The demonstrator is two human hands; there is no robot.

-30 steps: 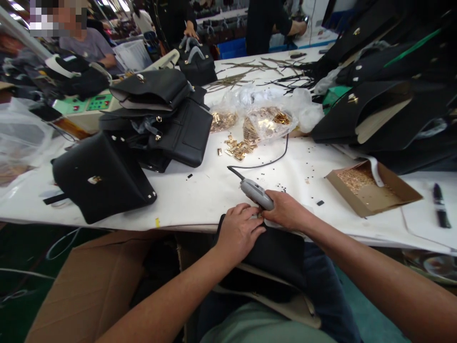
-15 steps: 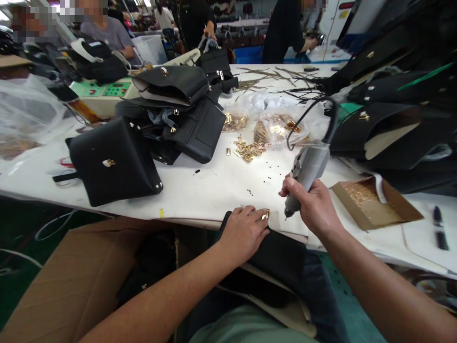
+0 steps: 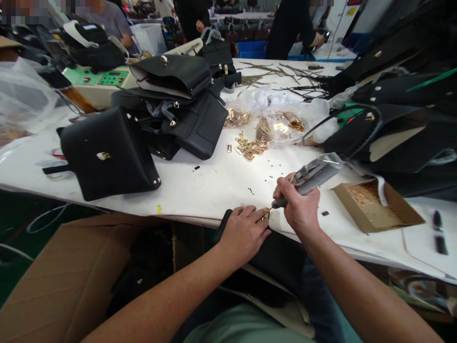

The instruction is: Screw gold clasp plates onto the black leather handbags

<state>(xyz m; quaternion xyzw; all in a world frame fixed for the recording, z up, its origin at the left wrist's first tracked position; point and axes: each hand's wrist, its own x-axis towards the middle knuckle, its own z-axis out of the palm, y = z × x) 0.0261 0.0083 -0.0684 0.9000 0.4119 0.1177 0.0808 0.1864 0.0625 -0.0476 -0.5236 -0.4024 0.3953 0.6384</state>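
Observation:
A black leather handbag lies over my lap against the table's front edge. My left hand holds it from above, fingers bent over it, their tips at a small gold metal fitting. Wrapped in the fingers of my right hand is a grey electric screwdriver, tilted with its cable end up and to the right. Its thin bit points down at the fitting, close to my left fingertips; whether a screw sits under the bit is too small to see.
Loose gold fittings and plastic bags of fittings lie behind my hands. Black handbags stand at left and are piled at right. A cardboard tray of tiny gold pieces and a black marker sit at right. People work beyond.
My right hand has brought the screwdriver down and left, so its bit is now at the gold fitting and its body leans further right. My left hand stays on the handbag.

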